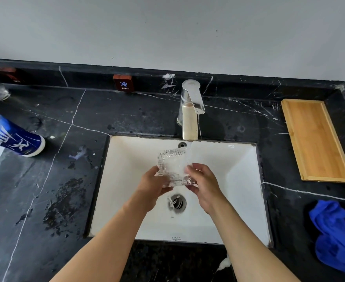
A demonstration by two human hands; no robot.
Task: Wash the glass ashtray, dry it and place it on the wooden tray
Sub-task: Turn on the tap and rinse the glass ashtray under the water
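Ashtray (173, 166) count was one in my head view: a single clear glass piece with ribbed, cut edges, tilted on its side over the white sink (238, 180) and under the running water from the one tap (190, 110). I saw my two hands on it: my left hand (151, 186) had its fingers curled around the lower left edge, and my right hand (204, 184) pinched the right side between thumb and fingers. One wooden tray (316, 141) lay on the counter to the right of the sink, well apart from the ashtray. One blue cloth (334, 237) lay crumpled nearer me. Two bottles stood at the left, one blue (12, 137). The counter (65, 180) was black marble with white veins and wet patches, below a plain grey wall (167, 27).
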